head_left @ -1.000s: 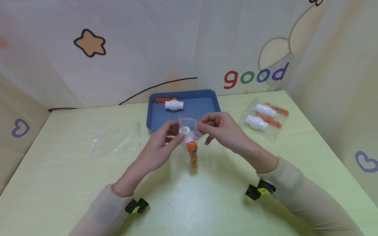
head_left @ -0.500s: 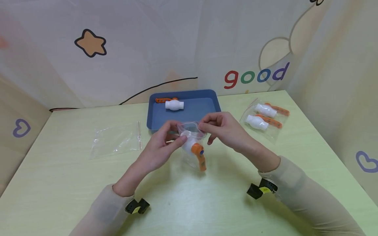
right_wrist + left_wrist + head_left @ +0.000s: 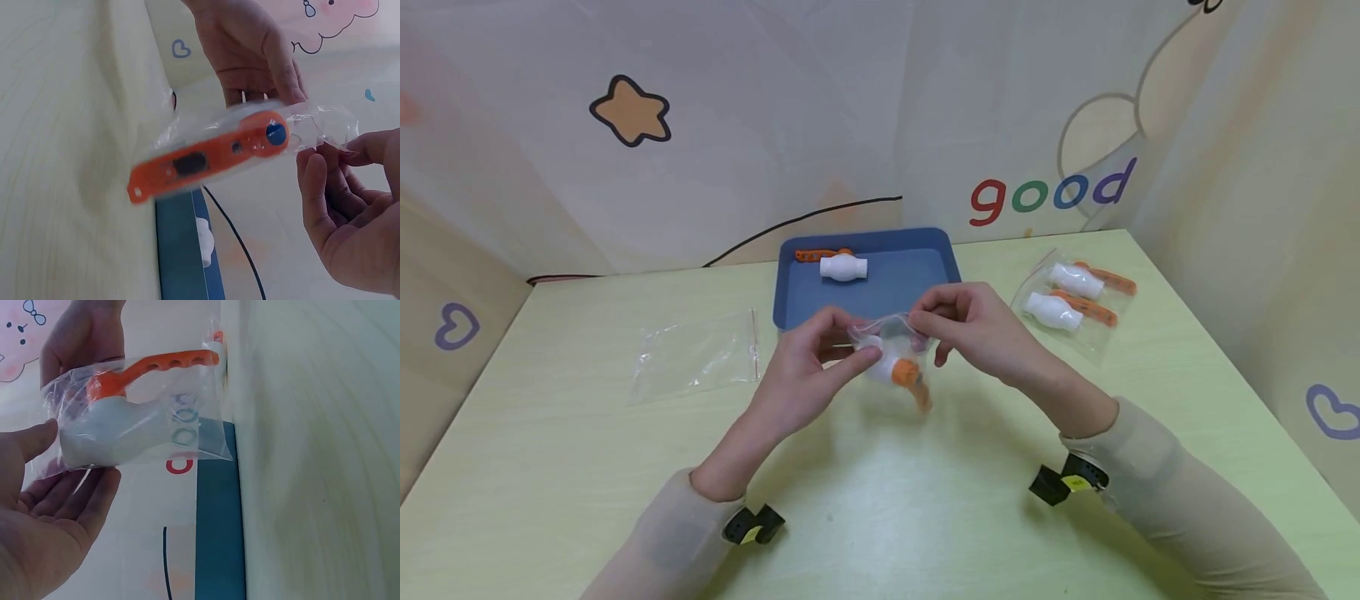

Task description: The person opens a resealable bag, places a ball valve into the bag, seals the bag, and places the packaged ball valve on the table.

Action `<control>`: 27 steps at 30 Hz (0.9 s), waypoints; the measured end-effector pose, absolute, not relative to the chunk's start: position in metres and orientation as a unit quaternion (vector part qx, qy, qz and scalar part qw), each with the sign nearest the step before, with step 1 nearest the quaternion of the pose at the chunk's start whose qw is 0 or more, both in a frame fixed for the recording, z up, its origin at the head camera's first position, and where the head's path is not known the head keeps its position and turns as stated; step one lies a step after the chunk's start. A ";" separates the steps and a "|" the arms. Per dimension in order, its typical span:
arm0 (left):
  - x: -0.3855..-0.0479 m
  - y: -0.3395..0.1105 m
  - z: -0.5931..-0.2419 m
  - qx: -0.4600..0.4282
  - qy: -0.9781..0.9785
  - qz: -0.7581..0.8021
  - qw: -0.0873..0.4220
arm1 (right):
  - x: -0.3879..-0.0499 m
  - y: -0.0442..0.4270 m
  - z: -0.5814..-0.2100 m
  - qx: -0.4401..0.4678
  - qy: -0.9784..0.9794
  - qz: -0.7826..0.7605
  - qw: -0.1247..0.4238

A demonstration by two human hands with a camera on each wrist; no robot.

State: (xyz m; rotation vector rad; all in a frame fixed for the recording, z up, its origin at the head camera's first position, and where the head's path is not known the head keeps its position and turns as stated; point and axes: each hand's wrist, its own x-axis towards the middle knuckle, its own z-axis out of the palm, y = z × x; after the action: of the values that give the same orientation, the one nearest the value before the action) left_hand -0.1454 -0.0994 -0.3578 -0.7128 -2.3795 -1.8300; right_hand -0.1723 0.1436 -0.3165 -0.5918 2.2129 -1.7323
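Left grip [image 3: 808, 362] and right grip [image 3: 973, 332] pinch my clear bag [image 3: 209, 440] near its mouth, its orange handle [image 3: 215, 150] just swung upward, the white fitting [image 3: 119, 434] remaining enclosed.

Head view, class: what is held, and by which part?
A clear bag, by its upper end: the left grip on its left, the right grip on its right.

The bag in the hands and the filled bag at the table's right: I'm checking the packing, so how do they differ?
The held bag contains one white fitting with an orange handle; the other bag contains two such fittings. The held bag is gripped by the left hand and right hand; the other bag lies on the table. Both are clear plastic.
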 end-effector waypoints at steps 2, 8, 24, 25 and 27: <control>-0.145 -0.099 -0.357 -0.226 -0.769 -0.597 0.036 | -0.173 0.145 -0.317 -0.207 0.764 -0.596 0.132; -0.144 -0.095 -0.353 -0.207 -0.763 -0.610 0.057 | -0.176 0.148 -0.318 -0.207 0.766 -0.599 0.108; -0.147 -0.094 -0.348 -0.152 -0.767 -0.611 0.123 | -0.176 0.155 -0.318 -0.206 0.780 -0.581 0.106; -0.147 -0.094 -0.347 -0.153 -0.768 -0.609 0.122 | -0.176 0.155 -0.319 -0.208 0.783 -0.577 0.103; -0.147 -0.096 -0.346 -0.157 -0.769 -0.608 0.116 | -0.177 0.157 -0.319 -0.212 0.788 -0.570 0.095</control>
State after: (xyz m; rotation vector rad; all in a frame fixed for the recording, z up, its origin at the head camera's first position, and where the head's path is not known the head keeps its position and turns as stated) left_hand -0.1471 -0.0957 -0.3464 -0.4598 -2.2529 -1.7820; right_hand -0.1772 0.1565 -0.3190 -0.6280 2.3366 -1.6914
